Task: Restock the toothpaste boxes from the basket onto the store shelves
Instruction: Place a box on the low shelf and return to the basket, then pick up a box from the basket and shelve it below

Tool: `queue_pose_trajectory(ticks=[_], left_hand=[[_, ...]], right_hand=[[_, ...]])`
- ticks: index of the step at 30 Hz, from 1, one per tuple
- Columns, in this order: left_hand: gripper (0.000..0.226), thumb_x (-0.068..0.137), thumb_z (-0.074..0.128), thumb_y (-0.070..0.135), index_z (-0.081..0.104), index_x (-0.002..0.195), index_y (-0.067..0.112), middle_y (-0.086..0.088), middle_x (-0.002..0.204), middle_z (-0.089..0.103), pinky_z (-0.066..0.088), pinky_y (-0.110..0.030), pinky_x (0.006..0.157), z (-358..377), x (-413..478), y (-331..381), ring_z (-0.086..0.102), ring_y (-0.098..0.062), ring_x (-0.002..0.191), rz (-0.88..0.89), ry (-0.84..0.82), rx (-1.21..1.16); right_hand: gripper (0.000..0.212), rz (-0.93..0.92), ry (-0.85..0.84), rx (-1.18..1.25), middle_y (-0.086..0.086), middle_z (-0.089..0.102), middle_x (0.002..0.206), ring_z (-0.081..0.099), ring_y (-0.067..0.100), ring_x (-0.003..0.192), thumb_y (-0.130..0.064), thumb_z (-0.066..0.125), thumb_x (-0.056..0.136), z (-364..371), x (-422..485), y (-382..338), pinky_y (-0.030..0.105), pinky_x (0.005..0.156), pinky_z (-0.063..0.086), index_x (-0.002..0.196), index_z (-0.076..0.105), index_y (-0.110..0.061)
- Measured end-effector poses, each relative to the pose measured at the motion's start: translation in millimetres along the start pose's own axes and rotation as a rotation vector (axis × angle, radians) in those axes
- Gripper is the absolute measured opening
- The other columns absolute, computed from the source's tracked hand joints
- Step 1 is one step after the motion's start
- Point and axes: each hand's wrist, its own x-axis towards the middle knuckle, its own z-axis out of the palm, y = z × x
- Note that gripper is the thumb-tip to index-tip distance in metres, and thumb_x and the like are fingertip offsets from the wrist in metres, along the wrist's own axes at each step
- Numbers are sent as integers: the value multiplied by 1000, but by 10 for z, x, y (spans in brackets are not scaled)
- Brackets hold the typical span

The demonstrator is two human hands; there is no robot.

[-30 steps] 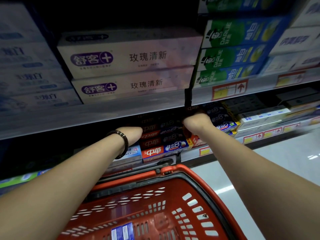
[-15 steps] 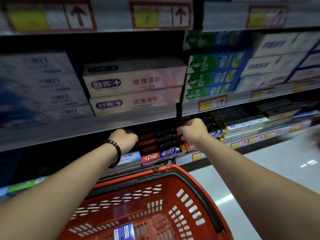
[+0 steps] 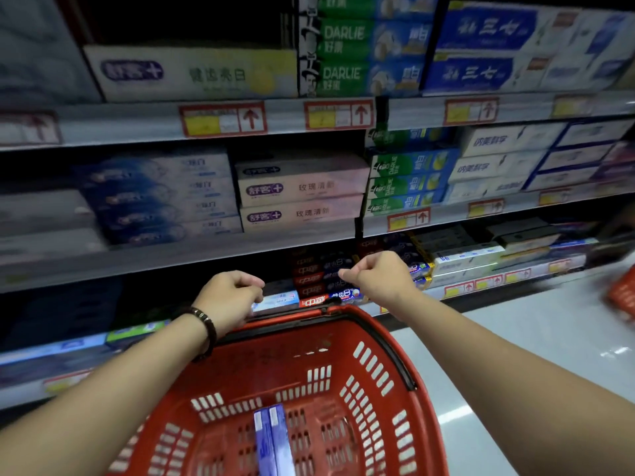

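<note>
At the bottom of the red basket [image 3: 302,341], nearest the wearer, two blue-and-white toothpaste boxes [image 3: 272,441] are lying side by side and touching. Their long axes are running away from the body toward the shelving, and the far ends are pointing up toward the hands. No other stock is showing in the basket.

Beyond the basket's far rim, both hands are hovering in front of the lower shelf [image 3: 498,280]. The left hand [image 3: 230,297], with a dark bracelet [image 3: 206,329] at the wrist, is showing fingers curled under and gripping nothing visible. It is sitting just beside a pale blue box [image 3: 278,300] on that shelf; contact cannot be confirmed. The right hand [image 3: 381,276] is likewise curled, thumb and forefinger drawn together toward the stack of red-and-blue boxes [image 3: 309,280], with nothing between them.

Assessment: the remaining boxes are lying below and behind both hands, between the forearms and somewhat closer to the left. The next pick is calling for a reach down and back, with the fingers closing across the narrow width.
</note>
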Motion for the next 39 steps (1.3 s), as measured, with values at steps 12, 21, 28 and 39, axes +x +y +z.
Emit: queue_pose_trajectory(ticks=[12,21,28,39], left_hand=[[14,102,58,14,69,100,6,-3,74,66,43,-24,42,-148,-682,-773,54,-15,54,-120,-159,106],[14,95,69,19,64,82,17,-10,75,67,42,-20,43,221,-682,-1700,60,-22,58,-347,-226,182],[13,88,74,17,64,79,16,-9,64,60,44,-22,50,367,-478,-2105,56,-20,52,-452,-243,223],[28,70,86,36,70,84,17,-2,89,74,60,-31,73,910,-287,-2500,70,-19,78,-569,-272,335]], right_hand=[[39,54,-307,69,6,75,70,68,17,60,-35,74,98,717,-861,170,17,45,42,68,66,-10],[43,136,-585,-123,12,76,71,66,29,64,-44,76,93,1294,-989,552,35,55,48,62,66,-16],[31,185,-651,-128,4,70,64,64,19,55,-26,75,97,1444,-962,715,24,46,39,72,59,-16],[18,266,-598,-92,12,76,80,68,20,61,-20,71,97,1504,-880,943,26,48,38,83,67,-11]])
